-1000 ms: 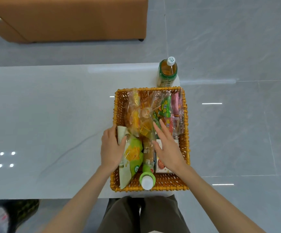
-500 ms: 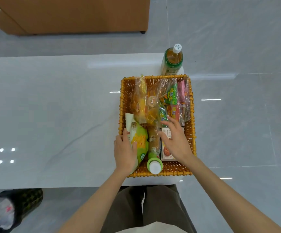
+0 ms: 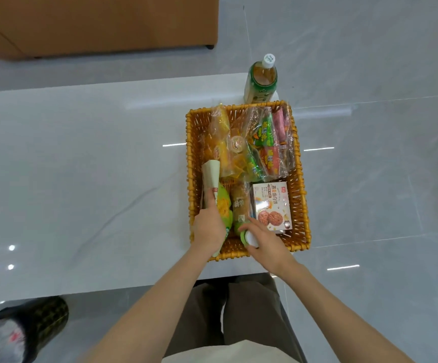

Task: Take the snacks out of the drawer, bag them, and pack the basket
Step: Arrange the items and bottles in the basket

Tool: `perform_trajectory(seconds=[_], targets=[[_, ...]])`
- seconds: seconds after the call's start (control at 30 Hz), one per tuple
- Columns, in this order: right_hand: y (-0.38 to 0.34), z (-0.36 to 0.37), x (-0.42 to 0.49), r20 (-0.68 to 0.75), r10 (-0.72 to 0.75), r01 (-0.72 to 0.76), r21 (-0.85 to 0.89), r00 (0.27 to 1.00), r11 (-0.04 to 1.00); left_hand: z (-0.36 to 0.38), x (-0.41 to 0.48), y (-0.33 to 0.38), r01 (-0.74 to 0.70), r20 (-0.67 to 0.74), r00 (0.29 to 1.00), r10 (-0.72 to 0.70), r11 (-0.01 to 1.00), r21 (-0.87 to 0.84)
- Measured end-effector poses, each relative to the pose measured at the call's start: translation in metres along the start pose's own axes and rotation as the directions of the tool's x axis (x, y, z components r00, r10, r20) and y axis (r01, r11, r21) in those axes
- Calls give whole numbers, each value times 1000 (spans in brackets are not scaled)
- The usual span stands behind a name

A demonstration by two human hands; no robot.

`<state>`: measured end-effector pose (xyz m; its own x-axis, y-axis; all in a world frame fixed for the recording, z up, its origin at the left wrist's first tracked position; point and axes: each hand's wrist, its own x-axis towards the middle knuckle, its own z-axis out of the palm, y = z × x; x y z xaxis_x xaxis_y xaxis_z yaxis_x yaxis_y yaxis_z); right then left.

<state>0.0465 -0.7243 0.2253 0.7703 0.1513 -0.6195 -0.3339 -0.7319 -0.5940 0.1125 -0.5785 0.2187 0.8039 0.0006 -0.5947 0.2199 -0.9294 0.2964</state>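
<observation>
An orange wicker basket [image 3: 303,195] stands on the white table [image 3: 81,179] near its right end. Its far half holds two clear bags of snacks [image 3: 223,142] [image 3: 267,145]. In the near half lie a green chip bag [image 3: 225,208], a drink bottle [image 3: 240,205] on its side and a cookie box [image 3: 271,205]. My left hand [image 3: 208,229] rests on the chip bag, index finger stretched along it. My right hand [image 3: 267,244] grips the lying bottle at its white cap [image 3: 250,238], by the near rim.
A tea bottle with a green label [image 3: 261,79] stands upright just beyond the basket at the table's far corner. A brown cabinet [image 3: 94,22] sits on the floor behind the table. A black bag [image 3: 16,334] lies on the floor at my lower left.
Both hands have drawn back toward the basket's near end. My right hand left the cookie box and closed round the lying bottle's cap. My left hand slid down the chip bag.
</observation>
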Motion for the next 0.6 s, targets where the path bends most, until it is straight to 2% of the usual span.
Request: perform_trajectory(seconds=[0.17,0.2,0.27,0.33,0.4,0.5,0.6], targets=[[-5,-3,-2,68,32,-33,20,997,999,7,3,-1,-6,91,996,12,998,-62],[-7,-6,-4,32,24,-25,28,999,999,6,6,-2,-4,123,992,16,996,-95],[-13,-18,-6,-154,-11,15,23,988,1000,3,9,-8,-4,145,989,34,979,-203],[-20,-35,-1,-367,-45,40,-21,929,999,-8,11,-10,-22,66,997,42,961,-277],[-28,-54,13,-483,-109,81,-79,869,994,-23,15,-4,-97,-89,993,75,956,-276],[-44,-81,49,-498,-192,129,-158,845,979,-49,34,17,-231,-308,939,152,943,-239],[-60,-102,87,-473,-241,174,-181,847,968,-66,67,42,-333,-342,905,253,921,-200]])
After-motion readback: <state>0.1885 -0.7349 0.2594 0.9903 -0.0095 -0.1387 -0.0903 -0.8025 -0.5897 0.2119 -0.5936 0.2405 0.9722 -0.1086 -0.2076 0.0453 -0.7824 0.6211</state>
